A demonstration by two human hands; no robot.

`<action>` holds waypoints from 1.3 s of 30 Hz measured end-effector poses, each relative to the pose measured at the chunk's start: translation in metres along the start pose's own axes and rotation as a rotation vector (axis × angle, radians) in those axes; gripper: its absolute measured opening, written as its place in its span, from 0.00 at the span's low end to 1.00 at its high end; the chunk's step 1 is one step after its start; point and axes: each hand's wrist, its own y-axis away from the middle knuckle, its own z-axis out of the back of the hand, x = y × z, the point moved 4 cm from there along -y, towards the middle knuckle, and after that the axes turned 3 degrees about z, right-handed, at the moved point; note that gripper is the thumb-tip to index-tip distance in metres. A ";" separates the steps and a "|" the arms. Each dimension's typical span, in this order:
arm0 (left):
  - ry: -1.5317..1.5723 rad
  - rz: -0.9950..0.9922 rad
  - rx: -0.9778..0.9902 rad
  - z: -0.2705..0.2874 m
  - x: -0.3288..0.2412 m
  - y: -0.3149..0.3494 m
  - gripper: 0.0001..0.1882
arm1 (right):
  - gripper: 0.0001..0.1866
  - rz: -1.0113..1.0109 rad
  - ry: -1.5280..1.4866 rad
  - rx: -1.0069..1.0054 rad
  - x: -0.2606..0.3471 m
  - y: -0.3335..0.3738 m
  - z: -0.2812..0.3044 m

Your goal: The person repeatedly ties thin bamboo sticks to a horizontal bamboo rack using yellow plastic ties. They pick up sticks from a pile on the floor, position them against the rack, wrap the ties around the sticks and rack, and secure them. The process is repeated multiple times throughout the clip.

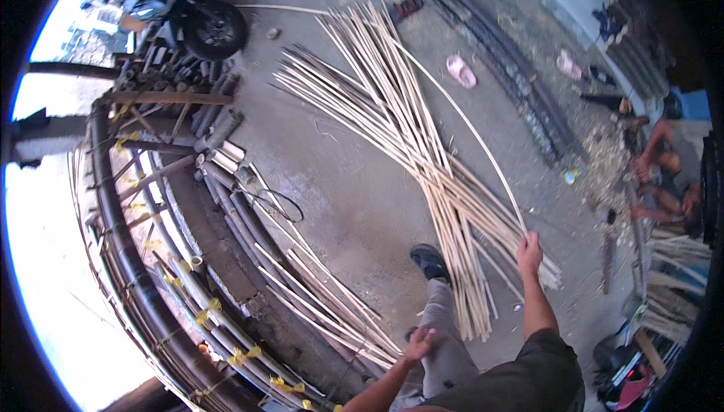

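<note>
My right hand (530, 250) is closed around the near end of a long thin bamboo strip (483, 144). The strip bends away to the far left, over a crossed pile of bamboo strips (430, 174) on the floor. Two bundles make up this pile, one lying across the other. My left hand (420, 345) hangs in front of my grey trouser leg, its fingers loosely apart and nothing visible in them. Beside the pile's near end is my foot in a dark shoe (430, 261).
More bamboo strips (332, 299) lie left of my leg, beside a rack of poles (124, 238) tied with yellow strips. A motorcycle (200, 23) stands far left. Dark poles (498, 57) and a pink clog (461, 71) lie beyond the pile. Another person (671, 163) sits at the right.
</note>
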 end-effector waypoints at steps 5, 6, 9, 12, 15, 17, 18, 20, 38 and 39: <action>0.139 -0.127 -0.214 0.055 -0.057 0.087 0.33 | 0.13 0.015 -0.034 -0.046 0.047 0.056 0.167; 0.161 -0.214 -0.282 0.069 -0.055 0.089 0.32 | 0.14 0.050 -0.079 -0.081 0.058 0.065 0.181; 0.114 -0.398 -0.457 0.106 -0.095 0.138 0.30 | 0.13 0.203 -0.198 -0.148 0.138 0.055 0.199; 0.072 -0.596 -0.596 0.142 -0.120 0.170 0.28 | 0.13 0.396 -0.496 -0.217 0.287 0.063 0.216; 0.130 -0.689 -0.681 0.170 -0.163 0.230 0.26 | 0.15 0.562 -0.666 -0.223 0.440 0.048 0.190; 0.118 -0.810 -0.793 0.183 -0.174 0.281 0.26 | 0.18 0.685 -0.794 -0.084 0.560 0.078 0.189; 0.061 -0.871 -0.882 0.196 -0.182 0.306 0.26 | 0.17 0.765 -0.929 0.023 0.619 0.102 0.186; 0.012 -0.975 -1.026 0.213 -0.189 0.345 0.27 | 0.13 0.889 -1.128 0.185 0.715 0.141 0.154; 0.674 0.013 -1.610 0.196 0.160 0.602 0.24 | 0.12 0.387 -0.832 1.882 0.736 0.674 0.096; 0.665 0.050 -1.567 0.198 0.177 0.602 0.26 | 0.12 0.478 -0.659 1.941 0.731 0.680 0.093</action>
